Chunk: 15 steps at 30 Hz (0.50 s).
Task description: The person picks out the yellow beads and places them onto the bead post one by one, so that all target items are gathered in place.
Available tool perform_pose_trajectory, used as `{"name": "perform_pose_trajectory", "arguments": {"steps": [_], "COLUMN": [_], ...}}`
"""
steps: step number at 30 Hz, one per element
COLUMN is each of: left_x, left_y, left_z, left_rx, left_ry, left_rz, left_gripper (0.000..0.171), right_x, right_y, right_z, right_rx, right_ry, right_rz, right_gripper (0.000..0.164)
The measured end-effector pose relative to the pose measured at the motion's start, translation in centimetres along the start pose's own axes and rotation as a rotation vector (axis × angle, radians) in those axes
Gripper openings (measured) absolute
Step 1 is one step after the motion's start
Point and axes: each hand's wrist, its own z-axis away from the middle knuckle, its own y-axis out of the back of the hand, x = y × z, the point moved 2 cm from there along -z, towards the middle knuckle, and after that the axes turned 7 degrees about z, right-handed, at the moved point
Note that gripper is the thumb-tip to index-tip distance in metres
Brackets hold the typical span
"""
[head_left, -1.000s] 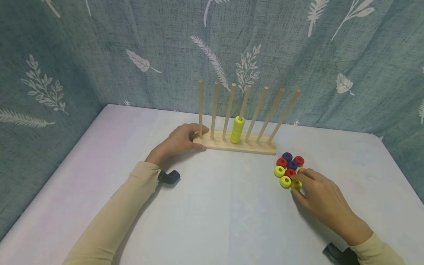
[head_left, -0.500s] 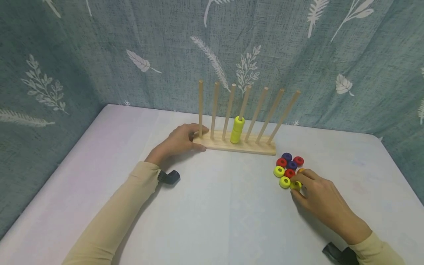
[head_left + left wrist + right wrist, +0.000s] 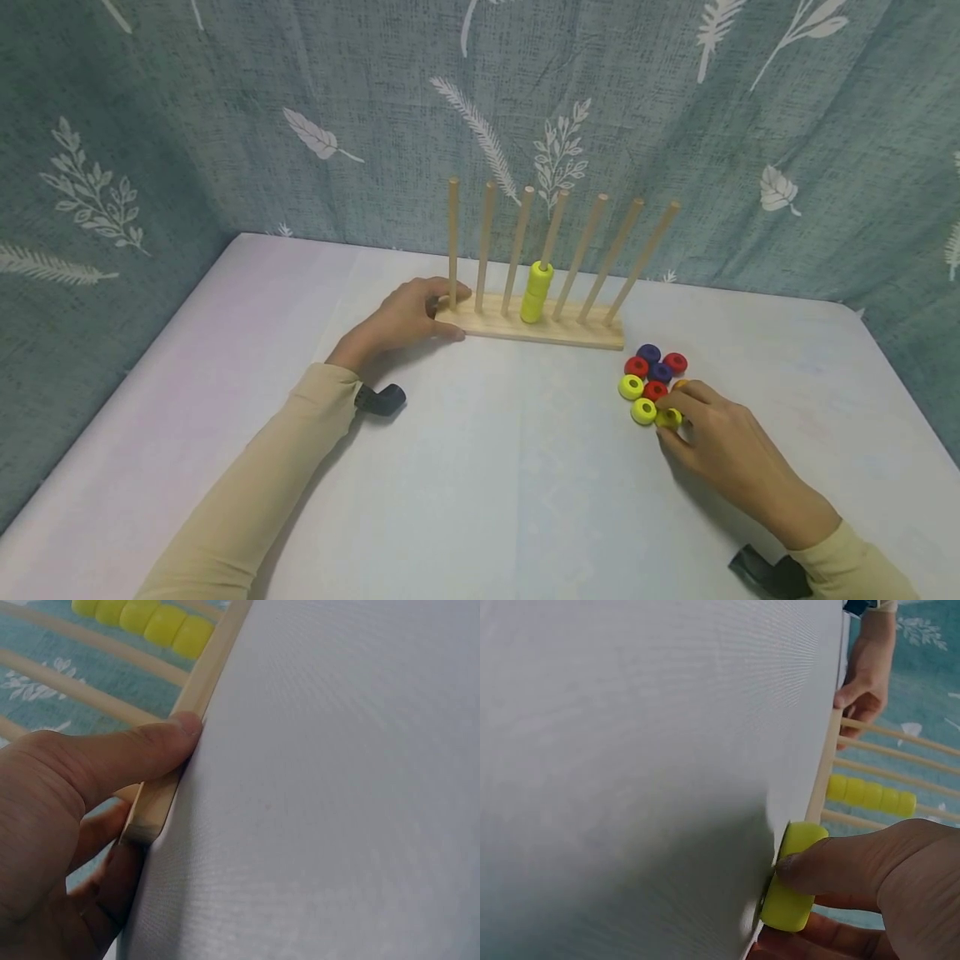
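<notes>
A wooden peg rack (image 3: 536,332) with several upright dowels stands at the back of the table. Its middle dowel carries a stack of yellow beads (image 3: 536,293). My left hand (image 3: 401,321) grips the rack's left end, thumb along the front edge of the base (image 3: 154,802) and fingers behind it. At the right, my right hand (image 3: 731,442) pinches a yellow bead (image 3: 795,877) between thumb and fingers, low at the tabletop. Beside that hand lie two more yellow beads (image 3: 643,411), red beads (image 3: 637,367) and dark blue beads (image 3: 649,354). An orange bead (image 3: 680,385) is partly hidden behind the fingers.
The white tabletop (image 3: 450,483) runs back to a green curtain (image 3: 375,125) with white leaf prints, which also hangs along the left side. Black straps (image 3: 382,401) sit at both wrists, over beige sleeves (image 3: 262,475).
Hardly anything differs. The whole head view has shifted by a few pixels, while both hands, the rack and the beads keep their places.
</notes>
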Motion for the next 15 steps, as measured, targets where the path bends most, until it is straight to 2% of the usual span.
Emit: {"name": "perform_pose_trajectory", "arguments": {"steps": [6,15], "left_x": [0.1,-0.1], "left_y": [0.1,0.0], "left_z": [-0.1,0.0], "left_rx": [0.003,-0.006], "left_ry": [-0.009,0.002], "left_rz": [0.003,0.012], "left_gripper": [0.061,0.063], "right_x": [-0.2,-0.3], "right_y": [0.7,1.9], "right_z": [-0.1,-0.6], "right_rx": [-0.019,0.009], "right_ry": [-0.029,-0.047], "right_rz": [0.016,0.01], "right_gripper": [0.032,0.034]}}
